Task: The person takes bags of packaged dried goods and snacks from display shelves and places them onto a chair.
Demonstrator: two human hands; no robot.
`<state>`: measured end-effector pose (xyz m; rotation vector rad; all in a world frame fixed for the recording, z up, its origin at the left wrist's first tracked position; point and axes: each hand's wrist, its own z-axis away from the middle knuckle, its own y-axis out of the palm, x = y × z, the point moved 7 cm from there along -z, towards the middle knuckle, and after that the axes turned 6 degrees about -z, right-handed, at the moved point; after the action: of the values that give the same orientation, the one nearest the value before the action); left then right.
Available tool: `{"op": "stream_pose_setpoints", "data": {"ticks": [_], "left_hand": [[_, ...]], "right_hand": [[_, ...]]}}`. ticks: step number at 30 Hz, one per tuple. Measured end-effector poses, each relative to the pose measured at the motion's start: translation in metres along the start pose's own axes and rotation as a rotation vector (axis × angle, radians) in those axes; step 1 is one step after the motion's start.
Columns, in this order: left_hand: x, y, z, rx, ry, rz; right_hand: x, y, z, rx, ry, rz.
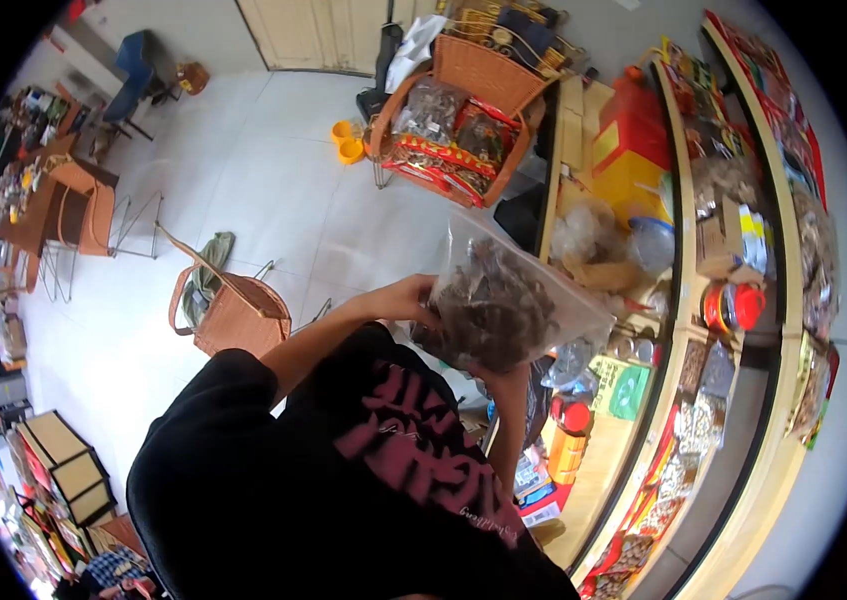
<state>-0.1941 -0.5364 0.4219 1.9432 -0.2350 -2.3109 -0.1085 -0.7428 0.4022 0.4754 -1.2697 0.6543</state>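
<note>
A large clear plastic bag (498, 305) of dark brown dried pieces is held up in front of my chest; the pieces' kind I cannot make out. My left hand (411, 298) grips the bag's left side, its fingers curled against the plastic. At the bag's lower edge is my right hand (499, 376), holding it from below, with most of its fingers hidden behind the bag. The loose, see-through end of the bag extends right towards the shelves.
Wooden shelves (688, 300) with packaged goods and red-lidded jars line the right side. A wicker armchair (488, 70) piled with filled bags stands ahead. Another wicker chair (243, 312) is at my left, and yellow cups (347, 145) sit on the tiled floor.
</note>
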Motion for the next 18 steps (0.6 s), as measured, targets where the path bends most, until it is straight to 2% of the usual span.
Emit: {"op": "stream_pose_setpoints", "data": {"ticks": [2,4,6,11,14,15,16,18], "left_hand": [[0.010,-0.031,0.001,-0.045,0.040,-0.042],[0.010,-0.055,0.010,-0.186,0.040,0.084],[0.017,-0.075,0.017,-0.210,-0.009,0.126],[0.049,-0.111,0.028,-0.348,-0.124,0.211],[0.081,-0.128,0.024,-0.382,-0.195,0.295],[0.096,-0.134,0.023,-0.397,-0.315,0.374],[0.110,-0.138,0.019,-0.413,-0.431,0.450],[0.094,-0.150,0.000,-0.459,-0.469,0.469]], "right_hand": [[0.026,0.025,-0.037,0.133,-0.064,-0.025],[0.030,0.041,-0.065,0.153,-0.050,-0.014],[0.034,0.060,-0.090,0.221,-0.078,-0.013],[-0.002,0.097,-0.134,0.280,-0.005,-0.142],[-0.033,0.108,-0.161,0.339,0.162,-0.047],[-0.044,0.111,-0.170,0.356,0.278,-0.028],[-0.052,0.112,-0.183,0.348,0.288,-0.034],[-0.073,0.119,-0.211,0.402,0.305,-0.163]]}}
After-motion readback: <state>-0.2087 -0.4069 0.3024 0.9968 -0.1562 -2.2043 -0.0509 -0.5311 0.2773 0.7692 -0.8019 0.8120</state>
